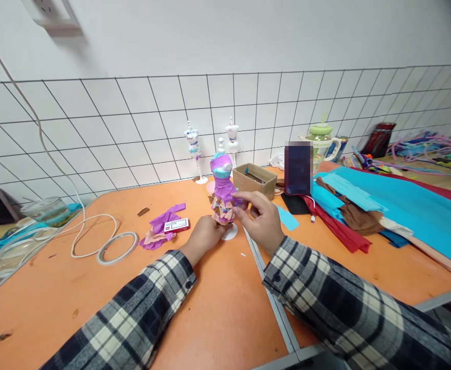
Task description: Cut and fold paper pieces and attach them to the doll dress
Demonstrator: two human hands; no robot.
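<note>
A miniature dress form point(224, 189) stands upright on a round white base point(230, 232), wrapped in purple paper with light blue at the chest. Brown, peach and purple ruffles point(220, 208) ring its hips as a short skirt. My left hand point(208, 234) is closed around the lower part, just under the ruffles, its fingertips partly hidden. From the right, my right hand point(263, 218) pinches the skirt's edge between thumb and forefinger. Left of the form lie purple and peach crepe paper scraps point(159, 226) with a small red-and-white box point(176, 225) on them.
Behind are two bare dress forms point(193, 146) point(232, 136) and a cardboard box point(254, 180). A phone point(298, 168) stands upright beside a lidded cup point(320, 136). Coloured crepe paper point(395, 195) covers the right side. A tape roll point(117, 247) and white cable point(73, 226) lie left.
</note>
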